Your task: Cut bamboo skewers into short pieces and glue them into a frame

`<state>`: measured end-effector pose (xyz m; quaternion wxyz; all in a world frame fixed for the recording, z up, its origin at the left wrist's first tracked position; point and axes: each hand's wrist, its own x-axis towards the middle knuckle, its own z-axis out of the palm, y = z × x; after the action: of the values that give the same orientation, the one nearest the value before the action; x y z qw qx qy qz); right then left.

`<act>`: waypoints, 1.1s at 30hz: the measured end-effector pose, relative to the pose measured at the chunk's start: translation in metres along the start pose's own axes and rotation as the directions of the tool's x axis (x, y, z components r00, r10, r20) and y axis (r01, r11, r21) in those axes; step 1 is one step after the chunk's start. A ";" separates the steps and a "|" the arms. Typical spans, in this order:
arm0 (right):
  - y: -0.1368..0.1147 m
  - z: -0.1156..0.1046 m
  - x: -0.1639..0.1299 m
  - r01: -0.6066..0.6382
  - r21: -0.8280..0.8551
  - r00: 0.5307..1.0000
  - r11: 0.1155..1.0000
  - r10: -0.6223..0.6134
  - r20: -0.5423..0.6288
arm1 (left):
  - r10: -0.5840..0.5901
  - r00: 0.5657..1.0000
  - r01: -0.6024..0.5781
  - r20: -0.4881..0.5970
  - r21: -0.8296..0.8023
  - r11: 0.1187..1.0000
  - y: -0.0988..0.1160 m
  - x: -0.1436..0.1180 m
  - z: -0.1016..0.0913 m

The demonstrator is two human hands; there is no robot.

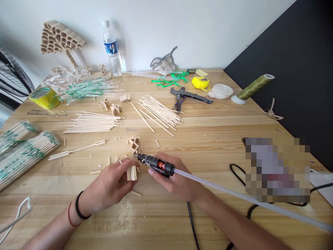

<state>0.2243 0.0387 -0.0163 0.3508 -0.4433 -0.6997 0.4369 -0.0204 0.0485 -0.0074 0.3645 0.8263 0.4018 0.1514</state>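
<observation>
At the near middle of the wooden table (208,139): left hand (109,185), fingers curled closed around a small bundle of short cut sticks (132,172), held upright on the tabletop. Right hand (174,177) wrapped shut around a black glue gun (155,163), nozzle aimed left and just beside the bundle; long translucent glue stick (234,194) trailing from the gun's back toward the lower right edge. Small glued lattice of stick pieces (134,144) just beyond the nozzle. Black cord (192,222) running off the near edge between the forearms.

Open board in front of and behind the hands, scattered only with offcuts. Farther back, two loose fans of long sticks (93,122) (160,111), well apart from the hands. Left edge crowded by wrapped stick bundles (23,152) and yellow tape roll (44,97); right edge bounded by a dark panel (299,80), with a thread spool (253,86) near it. Pliers (187,95), tape measure (200,82) and water bottle (112,48) toward the white back wall (208,31).
</observation>
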 end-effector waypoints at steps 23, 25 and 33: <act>-0.002 -0.001 0.000 0.003 -0.035 1.000 0.999 -0.002 0.010 | 0.018 1.000 -0.018 -0.003 0.035 0.999 0.001 0.000 -0.002; -0.003 -0.001 0.001 0.005 -0.036 1.000 0.999 -0.004 0.012 | 0.013 1.000 -0.014 0.001 0.031 0.999 0.002 0.000 -0.002; -0.004 -0.002 0.001 0.005 -0.035 1.000 0.999 -0.005 0.007 | 0.015 1.000 -0.015 0.007 0.046 0.999 0.004 0.001 -0.003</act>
<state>0.2245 0.0389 -0.0122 0.3416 -0.4463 -0.7095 0.4251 -0.0194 0.0489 -0.0030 0.3453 0.8381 0.3977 0.1420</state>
